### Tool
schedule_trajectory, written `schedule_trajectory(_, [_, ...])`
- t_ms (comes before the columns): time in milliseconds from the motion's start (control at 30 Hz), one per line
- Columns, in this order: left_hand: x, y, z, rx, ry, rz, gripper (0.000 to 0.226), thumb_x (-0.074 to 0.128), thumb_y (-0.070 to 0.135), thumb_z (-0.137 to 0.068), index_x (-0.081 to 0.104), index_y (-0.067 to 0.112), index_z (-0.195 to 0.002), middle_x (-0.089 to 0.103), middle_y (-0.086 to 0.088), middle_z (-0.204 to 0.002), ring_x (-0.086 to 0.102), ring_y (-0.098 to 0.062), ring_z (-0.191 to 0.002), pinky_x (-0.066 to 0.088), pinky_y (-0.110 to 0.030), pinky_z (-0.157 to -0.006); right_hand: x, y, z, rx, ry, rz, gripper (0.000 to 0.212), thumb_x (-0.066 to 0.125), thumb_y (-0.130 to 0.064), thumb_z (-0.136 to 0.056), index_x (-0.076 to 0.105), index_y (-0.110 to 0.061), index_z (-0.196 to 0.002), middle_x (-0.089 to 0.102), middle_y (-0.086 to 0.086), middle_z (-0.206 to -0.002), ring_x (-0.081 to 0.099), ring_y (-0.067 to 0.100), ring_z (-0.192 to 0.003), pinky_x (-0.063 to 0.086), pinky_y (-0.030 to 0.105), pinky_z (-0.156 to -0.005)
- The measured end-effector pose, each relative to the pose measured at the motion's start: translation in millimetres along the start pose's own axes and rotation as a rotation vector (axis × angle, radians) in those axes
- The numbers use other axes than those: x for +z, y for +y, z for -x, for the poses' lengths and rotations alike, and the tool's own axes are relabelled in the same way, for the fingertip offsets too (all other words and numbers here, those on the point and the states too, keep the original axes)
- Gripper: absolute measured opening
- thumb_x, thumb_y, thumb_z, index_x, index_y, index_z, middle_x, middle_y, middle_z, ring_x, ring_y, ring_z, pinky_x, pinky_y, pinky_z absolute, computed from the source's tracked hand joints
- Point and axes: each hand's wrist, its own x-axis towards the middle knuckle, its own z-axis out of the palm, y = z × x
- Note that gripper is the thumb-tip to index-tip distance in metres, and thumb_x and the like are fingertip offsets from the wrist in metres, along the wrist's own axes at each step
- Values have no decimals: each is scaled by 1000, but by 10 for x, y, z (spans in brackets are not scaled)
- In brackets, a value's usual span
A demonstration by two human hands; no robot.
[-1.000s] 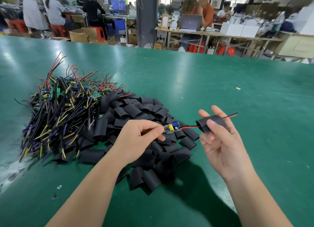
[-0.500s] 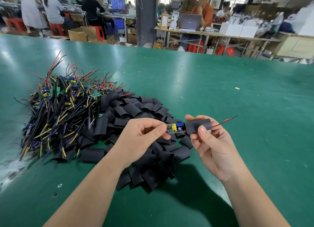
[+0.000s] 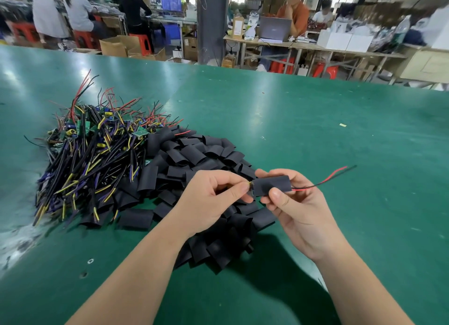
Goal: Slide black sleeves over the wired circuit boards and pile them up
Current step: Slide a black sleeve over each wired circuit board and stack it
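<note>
Above the table's near edge, the right hand [image 3: 295, 208] pinches a soft black tubular sleeve [image 3: 271, 185]. The left hand [image 3: 213, 198] pinches the small, light wired circuit board's [image 3: 250, 185] exposed end. Likely fragile: best held by its edges.

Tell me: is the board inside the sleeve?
Nearly all in: the board just peeks from the sleeve at its left end; wires leave the right.

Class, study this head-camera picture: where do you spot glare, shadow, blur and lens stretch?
Head view: pale glare patches on the green table, far left and centre; dark shadow beneath the forearms; forearms loom large near the bottom edge, a wide-angle stretch; background workers soft; the black sleeve, the left hand pinching the circuit board and the right hand sharp.
</note>
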Motion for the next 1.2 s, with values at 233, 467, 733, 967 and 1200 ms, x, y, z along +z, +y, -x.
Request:
schedule_trajectory(233, [38, 0, -2, -3, 82, 3, 12, 66, 10, -88, 76, 15, -85, 74, 3, -75, 69, -8, -73, 50, -15, -68, 43, 30, 6, 30, 35, -191, 26, 56, 0, -78, 74, -17, -86, 71, 12, -110, 68, 11, -70, 54, 18, -67])
schedule_trajectory(467, [47, 54, -9, -169, 76, 89, 20, 67, 20, -86, 74, 16, -68, 69, -4, -61, 35, -8, -44, 28, -19, -44, 58, 65, 15, 130, 69, -389, 44, 96, -20, -47, 75, -15, -85, 70, 13, -113, 69, 8, -71, 54, 17, -65])
schedule_trajectory(733, [73, 72, -22, -131, 54, 140, 29, 65, 25, -81, 65, 22, -52, 54, 4, -48, 30, -5, -41, 25, -15, -45, 107, 99, 10, 191, 98, -422, 41, 96, -29, -48, 78, -14, -82, 68, 10, -118, 63, 4, -61, 52, 13, -59])
schedule_trajectory(967, [83, 25, -17, -23, 120, 65, 26, 68, 18, -87, 66, 10, -62, 43, 11, -50, 33, -6, -49, 28, -14, -48, 103, 79, 31, 154, 93, -434, 42, 96, -27, -49, 77, -18, -85, 68, 12, -119, 64, 7, -63, 53, 15, -62])
schedule_trajectory(1200, [152, -11, -36, -32, 210, 88, 30, 67, 14, -87, 58, 14, -59, 37, 11, -49, 28, -3, -46, 25, -12, -45, 139, 72, 29, 146, 107, -471, 15, 79, -22, -71, 75, -17, -85, 69, 12, -116, 65, 8, -65, 53, 16, -61])
